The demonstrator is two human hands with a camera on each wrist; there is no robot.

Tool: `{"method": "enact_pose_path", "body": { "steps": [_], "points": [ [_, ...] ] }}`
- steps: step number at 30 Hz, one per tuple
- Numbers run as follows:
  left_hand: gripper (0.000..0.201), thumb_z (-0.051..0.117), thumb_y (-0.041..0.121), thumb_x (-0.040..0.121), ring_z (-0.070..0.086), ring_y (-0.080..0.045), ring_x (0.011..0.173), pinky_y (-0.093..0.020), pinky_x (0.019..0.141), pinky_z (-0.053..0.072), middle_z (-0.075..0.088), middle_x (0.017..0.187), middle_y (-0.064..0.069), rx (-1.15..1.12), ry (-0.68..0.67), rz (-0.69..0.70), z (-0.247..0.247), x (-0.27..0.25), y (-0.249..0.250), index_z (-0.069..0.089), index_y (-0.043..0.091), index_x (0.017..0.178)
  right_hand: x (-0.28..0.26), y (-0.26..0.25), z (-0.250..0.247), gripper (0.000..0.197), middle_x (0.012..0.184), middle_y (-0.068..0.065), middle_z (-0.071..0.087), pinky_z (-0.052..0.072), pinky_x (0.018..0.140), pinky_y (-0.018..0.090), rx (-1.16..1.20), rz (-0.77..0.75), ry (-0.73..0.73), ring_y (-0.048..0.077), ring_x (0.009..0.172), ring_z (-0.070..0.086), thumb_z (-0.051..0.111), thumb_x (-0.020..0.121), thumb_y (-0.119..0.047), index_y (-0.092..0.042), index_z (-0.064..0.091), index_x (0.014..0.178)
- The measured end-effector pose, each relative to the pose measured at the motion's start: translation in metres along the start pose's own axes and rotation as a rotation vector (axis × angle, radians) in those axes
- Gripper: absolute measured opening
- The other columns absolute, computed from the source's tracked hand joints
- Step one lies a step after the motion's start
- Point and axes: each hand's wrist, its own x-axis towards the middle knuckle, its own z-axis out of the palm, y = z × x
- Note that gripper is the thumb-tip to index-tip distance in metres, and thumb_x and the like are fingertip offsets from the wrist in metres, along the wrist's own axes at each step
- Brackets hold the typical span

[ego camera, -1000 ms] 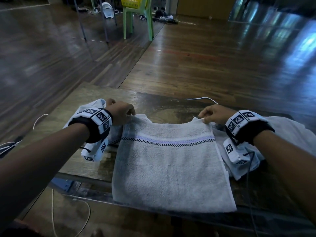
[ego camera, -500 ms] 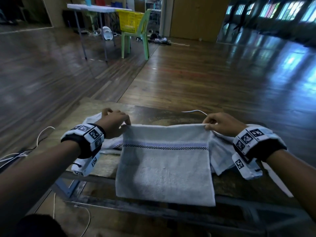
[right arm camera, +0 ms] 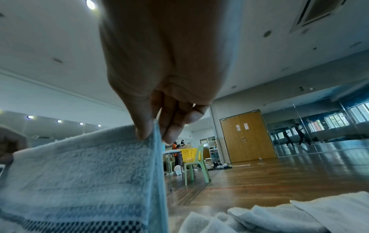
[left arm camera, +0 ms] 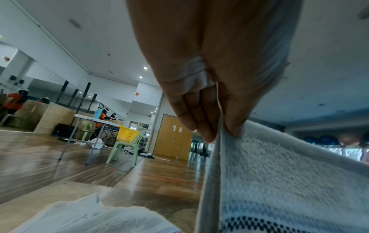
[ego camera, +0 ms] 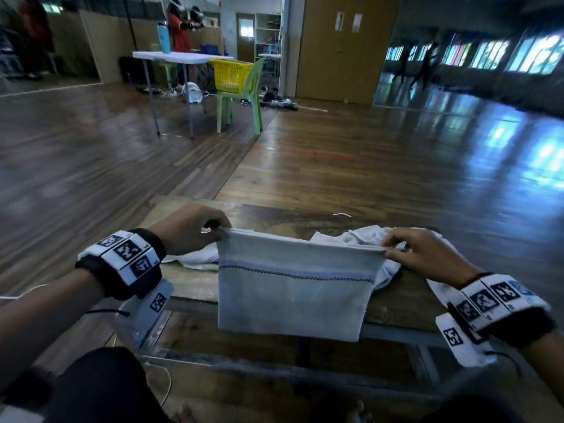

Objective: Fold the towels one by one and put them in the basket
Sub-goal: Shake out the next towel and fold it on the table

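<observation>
Left hand (ego camera: 186, 230) and right hand (ego camera: 424, 254) each pinch a top corner of the half-folded towel (ego camera: 293, 288) hanging between them above the counter (ego camera: 195, 288); unfolded towels (ego camera: 360, 236) beyond them and the distant basket (ego camera: 231, 75) remain.

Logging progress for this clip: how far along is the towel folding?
Done: nothing visibly in the yellow basket, which sits on a green chair across the room. In hand: the left hand and right hand pinch the top corners of the striped towel, lifted and hanging doubled over the table edge. Left: finishing this fold, plus the loose white towels behind it.
</observation>
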Motion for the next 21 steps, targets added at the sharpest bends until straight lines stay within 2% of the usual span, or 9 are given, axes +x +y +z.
{"method": "enact_pose_path", "body": {
  "steps": [2,6,8,10,11,13,18,20,21],
  "points": [
    [0.009,0.065,0.019,0.085,0.064,-0.008,0.075,-0.026,0.072,0.053,0.068,0.084,0.01,-0.016,0.024,0.016,-0.014,-0.011,0.006,0.069,0.022,0.092,-0.016,-0.008,-0.017,0.02,0.082,-0.014,0.069,0.04,0.067,0.006,0.003,0.007,-0.001,-0.014,0.083,0.057,0.072,0.078,-0.01,-0.029,0.065,0.082],
    [0.011,0.065,0.017,0.085,0.064,-0.001,0.084,-0.01,0.073,0.049,0.07,0.083,0.008,-0.107,0.102,-0.002,-0.039,-0.023,0.015,0.071,0.017,0.095,-0.032,-0.021,-0.045,0.023,0.088,-0.033,0.065,0.043,0.063,0.011,0.042,-0.003,0.063,-0.008,0.079,0.061,0.073,0.077,-0.018,-0.038,0.063,0.08],
    [0.013,0.064,0.017,0.085,0.064,0.001,0.08,-0.009,0.072,0.048,0.07,0.082,0.007,-0.079,0.139,-0.013,-0.043,-0.02,0.016,0.071,0.015,0.096,-0.026,-0.027,-0.049,0.018,0.083,-0.022,0.07,0.044,0.063,0.008,0.045,-0.006,0.076,-0.005,0.08,0.062,0.071,0.079,-0.019,-0.036,0.065,0.082],
    [0.014,0.063,0.014,0.086,0.065,-0.007,0.072,-0.021,0.074,0.051,0.07,0.084,0.001,-0.013,0.17,-0.014,-0.044,-0.01,0.019,0.071,0.011,0.096,-0.012,-0.029,-0.048,0.013,0.081,-0.013,0.07,0.047,0.067,0.008,0.029,0.01,0.091,0.001,0.079,0.064,0.07,0.081,-0.017,-0.029,0.066,0.084],
    [0.014,0.063,0.012,0.086,0.064,-0.015,0.074,-0.028,0.072,0.051,0.07,0.086,-0.003,0.01,0.195,-0.022,-0.044,-0.004,0.02,0.071,0.008,0.096,-0.004,-0.03,-0.047,0.01,0.083,-0.008,0.07,0.049,0.069,0.011,0.024,0.027,0.101,0.005,0.076,0.065,0.069,0.081,-0.015,-0.025,0.066,0.085],
    [0.013,0.063,0.008,0.086,0.06,-0.02,0.074,-0.027,0.069,0.042,0.069,0.086,-0.008,0.029,0.268,-0.043,-0.048,0.008,0.02,0.07,0.003,0.096,0.014,-0.034,-0.047,0.008,0.085,0.001,0.07,0.052,0.07,0.02,0.019,0.055,0.138,0.011,0.074,0.064,0.068,0.082,-0.012,-0.018,0.066,0.087],
    [0.009,0.064,0.007,0.082,0.064,-0.022,0.075,-0.03,0.071,0.048,0.07,0.083,-0.013,0.001,0.518,-0.005,-0.071,0.02,0.016,0.068,0.004,0.09,0.034,-0.05,-0.062,0.008,0.082,-0.002,0.067,0.04,0.065,0.008,0.048,0.048,0.369,0.007,0.072,0.058,0.069,0.08,-0.009,-0.015,0.067,0.085],
    [0.008,0.063,0.009,0.083,0.062,-0.016,0.072,-0.027,0.07,0.047,0.069,0.079,-0.007,-0.032,0.51,0.034,-0.076,0.011,0.017,0.068,0.005,0.089,0.028,-0.055,-0.065,0.009,0.079,-0.007,0.065,0.04,0.064,0.002,0.061,0.034,0.388,0.002,0.072,0.058,0.07,0.078,-0.008,-0.015,0.067,0.084],
    [0.007,0.065,0.009,0.083,0.062,-0.005,0.071,-0.022,0.07,0.047,0.067,0.077,0.001,-0.061,0.461,0.052,-0.074,0.003,0.016,0.068,0.006,0.088,0.023,-0.056,-0.062,0.009,0.078,-0.009,0.065,0.041,0.064,0.002,0.065,0.034,0.368,0.002,0.072,0.059,0.07,0.078,-0.008,-0.015,0.067,0.083]
  ]
}}
